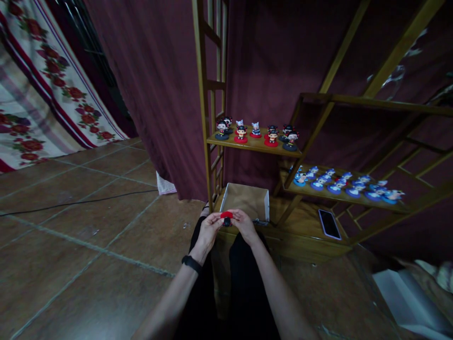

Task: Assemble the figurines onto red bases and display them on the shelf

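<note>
Between my two hands is a small figurine with a dark head and a round red base, held just in front of an open box. The fingers of my left hand pinch it from the left. From the right, my right hand grips its other edge. Similar figurines on red and black bases stand on the small upper shelf beyond the box. My fingers hide part of the figurine I hold.
On the lower right shelf stand several blue figurines. A phone lies on the wooden bench right of the box. Another pale box is on the floor at right. A black cable crosses the tiles at left.
</note>
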